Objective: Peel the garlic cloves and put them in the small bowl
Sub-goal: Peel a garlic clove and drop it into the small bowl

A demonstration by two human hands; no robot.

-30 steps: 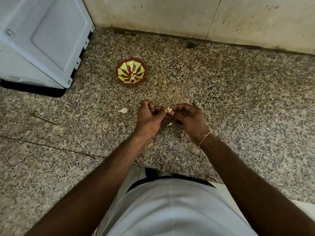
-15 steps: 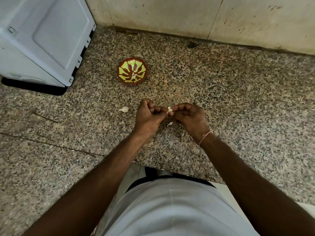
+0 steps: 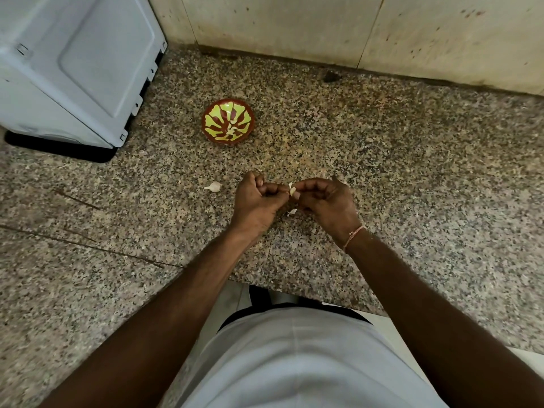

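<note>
Over the speckled granite counter, my left hand [image 3: 259, 203] and my right hand [image 3: 326, 203] meet fingertip to fingertip and pinch a small pale garlic clove [image 3: 292, 190] between them. A scrap of garlic skin [image 3: 291, 212] lies on the counter just under the hands. Another unpeeled clove [image 3: 214, 187] lies on the stone to the left of my left hand. The small brown bowl with a yellow-green leaf pattern [image 3: 228, 121] stands farther back, with a pale peeled piece at its bottom.
A large pale blue-grey appliance [image 3: 73, 63] fills the back left corner. A beige wall [image 3: 353, 30] closes the back of the counter, with a dark spot [image 3: 330, 75] at its foot. The granite counter's [image 3: 426, 178] front edge runs just ahead of my torso.
Both hands stay together on the clove and only their fingers shift slightly. The view has drifted a little; the bowl and loose clove have not moved.
</note>
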